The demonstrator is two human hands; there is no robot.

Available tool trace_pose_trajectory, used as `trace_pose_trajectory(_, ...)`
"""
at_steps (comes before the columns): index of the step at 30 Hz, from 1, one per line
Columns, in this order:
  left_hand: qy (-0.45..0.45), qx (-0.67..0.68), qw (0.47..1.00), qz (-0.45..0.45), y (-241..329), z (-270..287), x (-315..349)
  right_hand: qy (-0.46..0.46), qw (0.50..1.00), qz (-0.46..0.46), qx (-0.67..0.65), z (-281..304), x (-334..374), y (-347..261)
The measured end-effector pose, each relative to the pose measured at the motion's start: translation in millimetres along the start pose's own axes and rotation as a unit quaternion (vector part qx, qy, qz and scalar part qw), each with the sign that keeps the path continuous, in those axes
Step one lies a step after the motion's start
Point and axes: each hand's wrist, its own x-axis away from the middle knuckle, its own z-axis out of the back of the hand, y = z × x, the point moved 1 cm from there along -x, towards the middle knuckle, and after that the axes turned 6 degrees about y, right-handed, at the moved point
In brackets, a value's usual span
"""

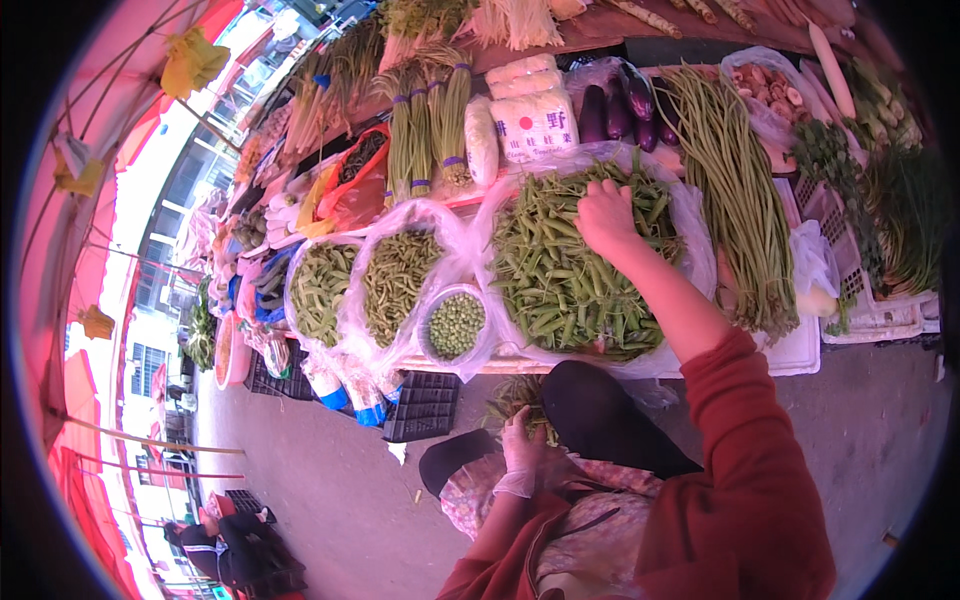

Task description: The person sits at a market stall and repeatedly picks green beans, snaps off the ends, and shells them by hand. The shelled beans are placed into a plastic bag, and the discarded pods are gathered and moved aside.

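Note:
My right hand (606, 222) reaches out over a large heap of green pea pods (560, 290) in a plastic-lined container. Its fingers bend down and close among the pods at the heap's far side. Close to my lap, my left hand (519, 446) is closed with its fingertips together. What lies in it is too small to make out. Just beyond my left hand, a smaller bunch of green pods (512, 398) sits low, partly hidden by my knee. A white bowl of shelled green peas (454, 325) stands at the front edge of the stall, left of the heap.
Two plastic-lined heaps of smaller pods (401, 285) stand left of the big one. Long beans (725, 190) lie to its right. Behind are eggplants (622, 108), a white package (535, 125) and bundled stems (410, 140). A black crate (420, 405) sits on the ground below.

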Motion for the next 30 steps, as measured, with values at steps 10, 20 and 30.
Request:
trace_pose_trajectory(10,0.060,0.290,0.954,0.040,104.6,62.7,-30.6,0.268,0.898,0.009,-0.347,39.6,84.5,-16.2)
trace_pose_trajectory(20,-0.043,0.588,0.807,-0.027,179.0,117.1,-51.2,0.116,0.806,0.139,-0.564,87.1,191.6,-91.7)
trace_pose_trajectory(30,0.009,0.559,0.826,-0.072,166.7,133.5,-27.5,0.198,0.795,0.291,-0.494,100.5,198.4,-99.3)
